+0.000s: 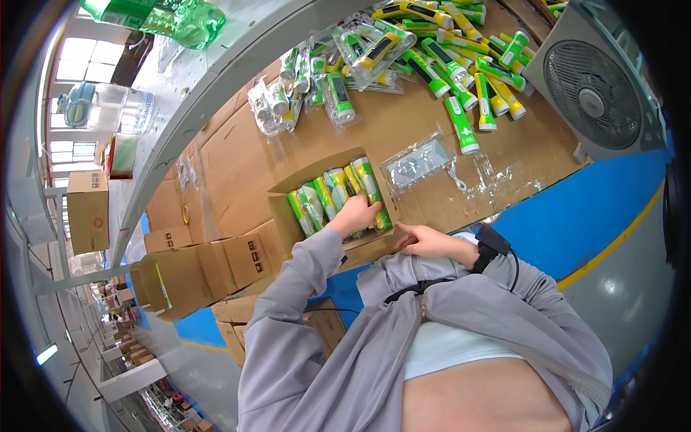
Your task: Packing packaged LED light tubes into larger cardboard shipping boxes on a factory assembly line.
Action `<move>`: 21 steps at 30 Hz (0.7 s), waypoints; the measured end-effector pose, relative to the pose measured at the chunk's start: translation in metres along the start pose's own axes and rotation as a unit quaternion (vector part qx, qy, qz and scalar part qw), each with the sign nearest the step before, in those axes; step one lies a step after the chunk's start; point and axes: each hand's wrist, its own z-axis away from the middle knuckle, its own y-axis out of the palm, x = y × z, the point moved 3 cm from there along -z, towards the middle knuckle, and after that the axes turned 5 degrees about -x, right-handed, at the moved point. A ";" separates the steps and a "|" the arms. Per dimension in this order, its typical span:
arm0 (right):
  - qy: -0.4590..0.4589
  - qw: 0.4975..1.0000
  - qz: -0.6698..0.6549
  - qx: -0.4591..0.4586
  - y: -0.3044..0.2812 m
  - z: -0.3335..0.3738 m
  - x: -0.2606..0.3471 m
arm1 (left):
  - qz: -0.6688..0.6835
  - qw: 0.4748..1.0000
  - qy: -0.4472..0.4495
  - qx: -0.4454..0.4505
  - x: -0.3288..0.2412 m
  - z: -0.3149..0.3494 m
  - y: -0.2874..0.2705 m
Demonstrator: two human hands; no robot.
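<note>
I see my left hand [355,215] at mid-frame, its fingers apparently curled; my right hand [427,243] sits slightly lower and rightward, fingers loosely pointing left.

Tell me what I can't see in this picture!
All in the head view:
- Bottom of the box: hidden by packed flashlights.
- Some left hand fingers: hidden by the hand itself.
- Part of the green bottle: cut off by the top edge.
- Faraway boxes: too small to count.

Torches [461,124] look glossy plast., box [282,216] matt cardbd.
</note>
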 end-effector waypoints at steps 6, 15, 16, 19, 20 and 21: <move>0.072 0.973 -0.213 0.058 0.004 0.003 0.005 | -0.104 0.929 0.345 -0.084 0.020 0.017 -0.016; -0.063 0.936 0.334 -0.089 0.011 0.000 0.042 | -0.047 0.984 0.144 -0.098 0.017 -0.001 -0.022; -0.062 0.929 0.350 -0.100 0.012 0.001 0.047 | -0.045 0.984 0.144 -0.096 0.016 -0.003 -0.024; -0.085 0.930 0.349 -0.080 0.010 0.008 0.046 | -0.016 0.998 0.067 -0.002 0.019 -0.008 -0.020; -0.086 0.930 0.348 -0.080 0.008 0.010 0.049 | -0.030 0.994 0.088 -0.053 0.026 -0.012 -0.014; -0.084 0.944 0.308 -0.078 0.006 0.014 0.054 | -0.041 0.988 0.114 -0.100 0.031 -0.018 -0.010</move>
